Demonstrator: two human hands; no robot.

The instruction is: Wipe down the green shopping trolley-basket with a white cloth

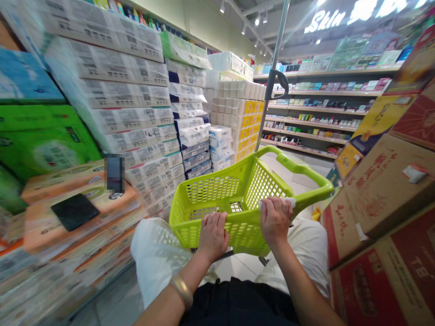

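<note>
Between my knees stands a lime-green plastic shopping cart (244,228) with perforated walls; no goods show inside its basket. My left hand (214,235) is closed over the near rim, fingers curled to the inside. Farther right, my right hand (276,222) is closed on the same rim near the handle end, with a crumpled white wipe (290,202) pressed under its fingers. The cart's looped green handle (321,183) rises to the right of that hand. Behind the basket a tall metal pole (263,122) stands up, bearing a dark grip (281,84).
Wrapped paper packs (125,86) are stacked high at left. A flat black object (75,211) lies on orange packs (112,213) there, near a pixelated patch. Cardboard cartons (384,181) crowd the right side. Product shelves (319,93) line the back.
</note>
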